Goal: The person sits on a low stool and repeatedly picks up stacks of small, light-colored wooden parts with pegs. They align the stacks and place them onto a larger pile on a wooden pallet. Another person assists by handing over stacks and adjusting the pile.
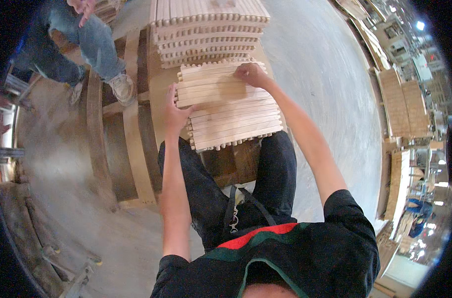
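In front of my knees lies a stack of pale wooden strips [236,121], laid side by side in layers with their rounded ends jutting out at the edges. My left hand [177,111] is at the stack's left edge, thumb and fingers apart, the thumb by the top strips and the fingers along the strip ends. Over the far right part of the stack, my right hand [252,74] is closed with its fingers curled down at the top strips. What its fingertips hold, if anything, is hidden.
A taller stack of similar strips [211,30] stands just beyond. Left of it is a wooden pallet frame [132,149]. A person in jeans [97,49] stands at the far left, one shoe on the pallet. Stacked boards [402,102] line the right side of the concrete floor [325,89].
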Motion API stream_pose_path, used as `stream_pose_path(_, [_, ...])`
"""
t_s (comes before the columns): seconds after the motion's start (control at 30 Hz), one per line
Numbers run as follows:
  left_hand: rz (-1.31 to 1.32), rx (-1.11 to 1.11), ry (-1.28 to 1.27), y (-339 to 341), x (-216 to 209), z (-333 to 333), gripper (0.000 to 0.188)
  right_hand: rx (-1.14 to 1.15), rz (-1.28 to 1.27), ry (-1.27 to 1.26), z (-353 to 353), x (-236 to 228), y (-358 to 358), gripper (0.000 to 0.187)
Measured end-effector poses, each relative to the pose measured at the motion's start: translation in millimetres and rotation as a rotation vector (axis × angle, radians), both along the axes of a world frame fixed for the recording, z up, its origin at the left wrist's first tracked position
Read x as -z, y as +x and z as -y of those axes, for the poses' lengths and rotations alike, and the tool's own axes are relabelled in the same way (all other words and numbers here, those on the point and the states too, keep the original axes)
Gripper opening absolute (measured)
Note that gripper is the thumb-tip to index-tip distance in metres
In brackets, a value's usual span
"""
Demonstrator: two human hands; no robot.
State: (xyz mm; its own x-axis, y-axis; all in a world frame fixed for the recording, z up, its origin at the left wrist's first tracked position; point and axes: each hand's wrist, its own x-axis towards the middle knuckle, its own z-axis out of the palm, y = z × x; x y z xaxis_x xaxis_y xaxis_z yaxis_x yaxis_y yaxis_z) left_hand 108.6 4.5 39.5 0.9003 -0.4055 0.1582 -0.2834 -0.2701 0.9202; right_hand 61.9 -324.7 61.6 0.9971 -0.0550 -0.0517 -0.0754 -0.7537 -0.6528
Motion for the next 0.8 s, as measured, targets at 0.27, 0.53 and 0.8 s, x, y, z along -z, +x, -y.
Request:
stream_pose_path(0.27, [-0.026,-0.039,-0.16,-3,31,-5,0.092,-0.166,-0.033,-0.069,-11,-4,14,0.027])
stream_pose_path(0.53, [0.059,-0.061,-0.193,-7,26,-7,0.087,-0.036,0.146,-0.238,-10,-5,39,0.022])
stream_pose_path(0.8, [0.059,-0.071,-0.166,-2,36,-9,0.087,-0.194,0.145,-0.306,32,25,76,0.022])
